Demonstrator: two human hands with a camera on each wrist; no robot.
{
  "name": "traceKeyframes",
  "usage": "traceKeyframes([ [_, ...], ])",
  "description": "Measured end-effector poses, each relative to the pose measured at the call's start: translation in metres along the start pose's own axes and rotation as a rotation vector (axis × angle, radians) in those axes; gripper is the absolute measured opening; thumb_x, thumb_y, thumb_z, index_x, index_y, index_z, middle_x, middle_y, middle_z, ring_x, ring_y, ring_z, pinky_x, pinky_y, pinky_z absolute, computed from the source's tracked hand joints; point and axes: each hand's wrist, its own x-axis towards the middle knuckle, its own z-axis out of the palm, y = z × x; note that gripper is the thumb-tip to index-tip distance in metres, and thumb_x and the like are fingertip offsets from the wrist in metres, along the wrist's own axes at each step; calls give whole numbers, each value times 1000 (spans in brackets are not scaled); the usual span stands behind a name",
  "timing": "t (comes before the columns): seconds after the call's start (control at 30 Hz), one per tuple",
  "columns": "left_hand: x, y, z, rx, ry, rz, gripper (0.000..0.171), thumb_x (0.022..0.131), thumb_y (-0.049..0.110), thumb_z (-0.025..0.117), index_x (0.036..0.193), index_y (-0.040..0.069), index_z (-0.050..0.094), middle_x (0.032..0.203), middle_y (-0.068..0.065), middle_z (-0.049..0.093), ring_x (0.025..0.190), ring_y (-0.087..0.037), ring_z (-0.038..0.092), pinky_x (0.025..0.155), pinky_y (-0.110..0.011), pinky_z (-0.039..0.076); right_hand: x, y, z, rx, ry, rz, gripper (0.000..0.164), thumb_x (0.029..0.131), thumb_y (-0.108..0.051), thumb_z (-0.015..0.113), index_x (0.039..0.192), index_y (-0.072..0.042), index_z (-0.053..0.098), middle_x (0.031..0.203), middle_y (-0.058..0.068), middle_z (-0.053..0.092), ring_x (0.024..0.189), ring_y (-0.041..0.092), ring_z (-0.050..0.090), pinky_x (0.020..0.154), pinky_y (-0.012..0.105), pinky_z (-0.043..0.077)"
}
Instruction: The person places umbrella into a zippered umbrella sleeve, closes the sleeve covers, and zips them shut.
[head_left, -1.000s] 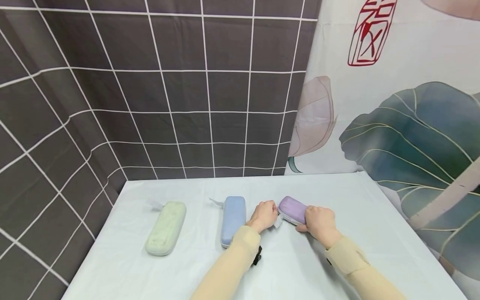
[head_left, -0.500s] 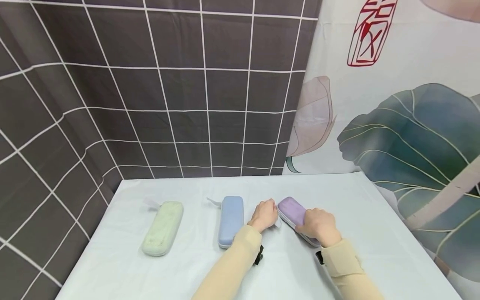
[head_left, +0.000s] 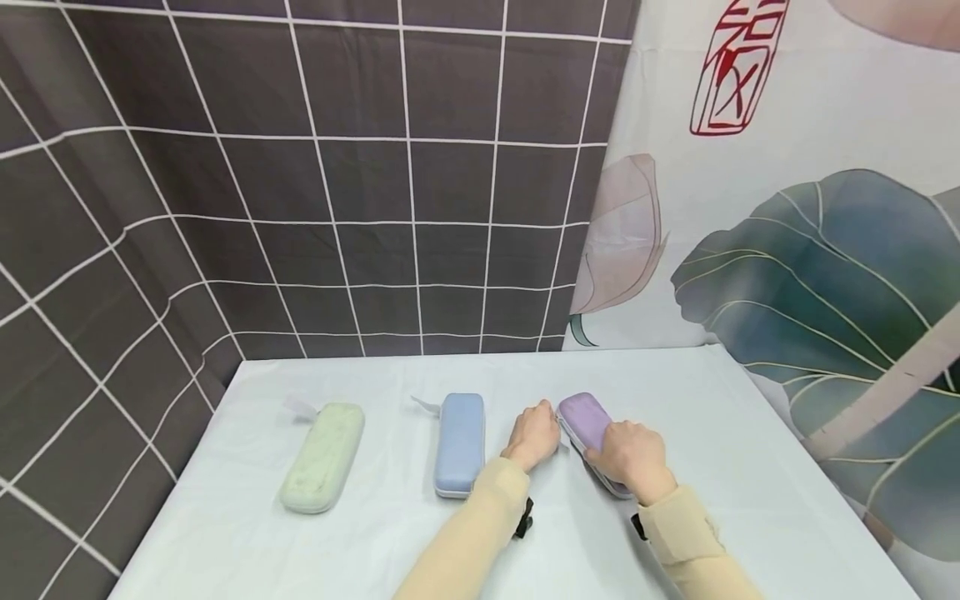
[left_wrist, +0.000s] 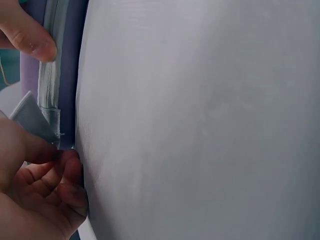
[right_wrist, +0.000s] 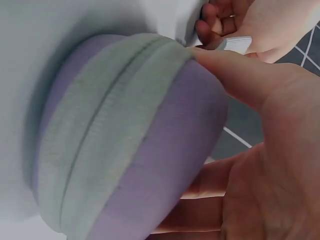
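A long purple zippered case (head_left: 585, 417) lies slanted on the table, its pale zipper band facing my side. My right hand (head_left: 632, 458) grips its near part from above; in the right wrist view the thumb lies at the zipper band (right_wrist: 100, 115), the fingers round the far side. At the case's far left corner is my left hand (head_left: 534, 437). The left wrist view shows its thumb and forefinger pinched together at the zipper's end, beside a grey fabric tab (left_wrist: 35, 120). I cannot tell what small part they hold.
On the white table (head_left: 390, 550), a blue case (head_left: 460, 446) lies just left of my left forearm. Farther left is a light green case (head_left: 322, 458). Both have a pale tab at the far end. A dark grid-patterned curtain (head_left: 360, 183) hangs behind.
The purple case has turned, its near end swinging toward me, and more of that end shows below my right hand. My left hand has stayed at its far left corner.
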Motion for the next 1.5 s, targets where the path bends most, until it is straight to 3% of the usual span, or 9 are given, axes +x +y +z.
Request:
traceKeyframes([
  [0.5, 1, 3, 3, 20, 26, -3, 18, 101, 13, 47, 85, 10, 54, 64, 0, 49, 53, -13, 45, 49, -26, 37, -1, -4, 6, 4, 53, 17, 48, 80, -42, 72, 76, 4, 60, 65, 14, 56, 55, 27, 55, 48, 42, 47],
  [1.0, 0, 5, 2, 55, 28, 47, 17, 100, 12, 50, 85, 10, 55, 66, 0, 51, 54, -14, 45, 50, -26, 38, -4, -8, 7, 70, 51, 59, 45, 80, -38, 72, 78, 6, 60, 66, 15, 55, 55, 27, 54, 47, 40, 47],
  [1.5, 1, 15, 6, 177, -10, -16, 8, 99, 17, 51, 92, 14, 54, 74, -2, 58, 61, -18, 54, 57, -35, 44, -4, -7, 5, 127, 11, 117, 54, 80, -42, 73, 87, 11, 62, 70, 20, 58, 57, 27, 56, 49, 40, 47],
])
